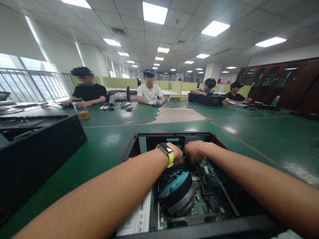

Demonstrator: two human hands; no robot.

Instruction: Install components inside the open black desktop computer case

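Both hands, left hand (177, 153) and right hand (193, 151), reach down side by side into the open black metal computer case (129, 149); their grip is hidden; the round blue-topped cooler fan (177, 191) sits just nearer.

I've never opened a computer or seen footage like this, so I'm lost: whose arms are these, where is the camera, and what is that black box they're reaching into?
The camera sits on a person's head, looking forward and down, so the two bare arms are that person's own. The left hand, with a yellow-strapped watch on its wrist, and the right hand both reach deep into an open black computer case on a green table. Inside the case you see a round cooling fan and a green circuit board. What the fingers grip is hidden. Another black case lies to the left, with a jar of amber liquid behind it. Four other people sit across the table.
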